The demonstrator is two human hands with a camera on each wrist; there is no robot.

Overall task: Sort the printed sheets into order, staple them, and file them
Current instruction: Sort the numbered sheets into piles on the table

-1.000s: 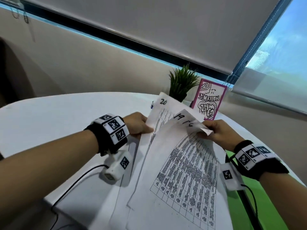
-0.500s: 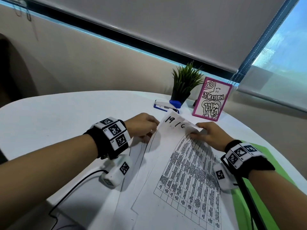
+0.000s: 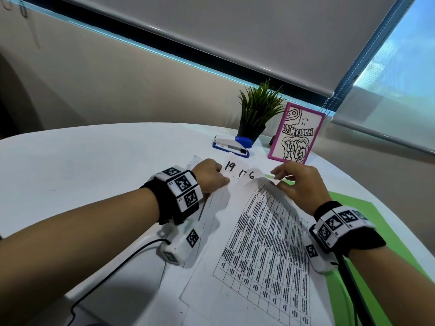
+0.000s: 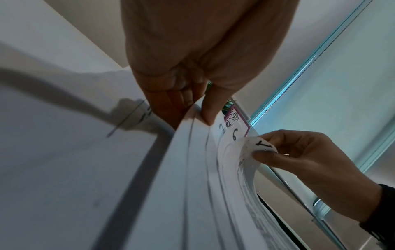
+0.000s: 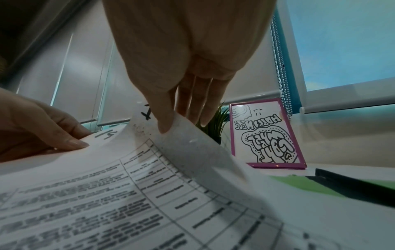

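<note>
Can't read the table text on the printed sheets (image 3: 263,250), too blurry; only handwritten 19 and 6 at the top edges, a third number half covered. Lower sheets cut off at frame bottom. Left hand (image 3: 209,176) pinching the stack's upper left edge, thumb on top. Right hand (image 3: 299,184) pinching the top sheet's curled-up corner, upper right of the stack. White round surface (image 3: 94,156), stapler (image 3: 231,147), potted plant (image 3: 256,114), pink framed drawing (image 3: 297,134), green folder (image 3: 348,208) at right, blinds behind.
</note>
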